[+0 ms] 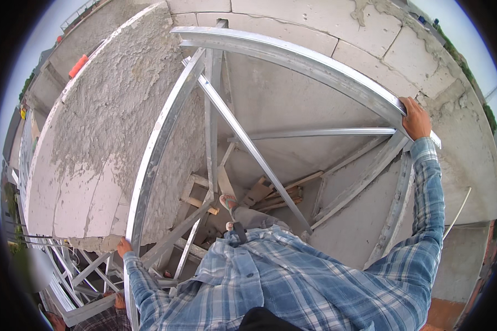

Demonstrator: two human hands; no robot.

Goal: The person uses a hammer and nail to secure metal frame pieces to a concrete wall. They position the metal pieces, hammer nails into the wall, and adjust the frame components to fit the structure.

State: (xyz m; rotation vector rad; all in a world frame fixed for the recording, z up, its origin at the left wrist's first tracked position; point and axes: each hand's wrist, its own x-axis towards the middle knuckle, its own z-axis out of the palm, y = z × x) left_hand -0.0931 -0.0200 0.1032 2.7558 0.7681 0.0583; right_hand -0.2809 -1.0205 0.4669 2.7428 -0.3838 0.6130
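Your right hand [415,117] grips the top rail [292,58] and your left hand [124,246] clasps the side rail [154,149]. Spread wide, they likely steady you over the drop.

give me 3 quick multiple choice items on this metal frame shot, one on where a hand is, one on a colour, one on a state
1. Where is the right hand?
A. on the upper rail of the metal frame
B. on the scrap wood
C. in a pocket

2. What colour is the shirt sleeve?
A. plain red
B. blue and white plaid
C. black

3. How is the left hand?
A. hanging free
B. holding a hammer
C. gripping the left frame rail

Answers: 1 A, its fingers curl over the rail's top right end. 2 B, checked blue and white cloth covers both arms. 3 C, it closes around the rail's lower end.
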